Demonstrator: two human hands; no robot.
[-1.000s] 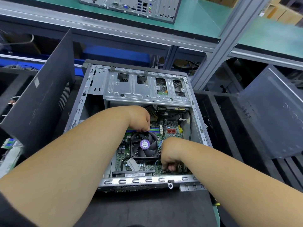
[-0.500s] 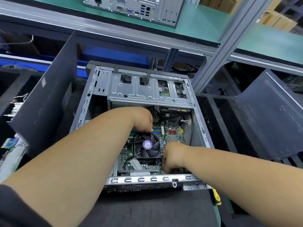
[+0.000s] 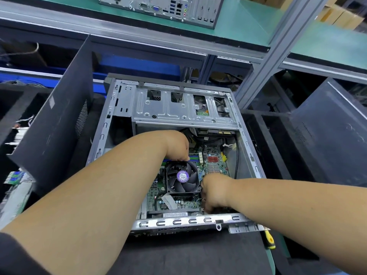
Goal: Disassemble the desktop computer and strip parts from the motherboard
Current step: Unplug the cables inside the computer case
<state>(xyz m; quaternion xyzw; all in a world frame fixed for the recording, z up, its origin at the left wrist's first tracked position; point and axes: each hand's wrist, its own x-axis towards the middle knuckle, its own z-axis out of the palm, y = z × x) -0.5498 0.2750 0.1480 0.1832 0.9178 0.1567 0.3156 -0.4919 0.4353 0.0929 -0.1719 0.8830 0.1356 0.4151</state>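
An open desktop case (image 3: 188,222) lies flat on a black mat, with the green motherboard (image 3: 215,165) inside. A black CPU cooler fan (image 3: 182,178) with a purple label sits mid-board. My left hand (image 3: 176,145) reaches down at the fan's far edge, beside the memory slots (image 3: 193,156). Its fingertips are hidden, so its grip is unclear. My right hand (image 3: 213,191) is at the fan's near right corner, fingers curled down onto the board. It pinches a small connector that is mostly hidden, and a thin black wire runs to it.
A metal drive cage (image 3: 178,114) spans the far half of the case. Dark side panels lean at the left (image 3: 57,132) and right (image 3: 333,135). A yellow-handled screwdriver (image 3: 269,240) lies by the case's near right corner. Another computer (image 3: 168,8) stands on the green shelf above.
Both hands stay at the same spots on the board. My right hand has shifted slightly nearer to the case's front rim. The view has tilted a little.
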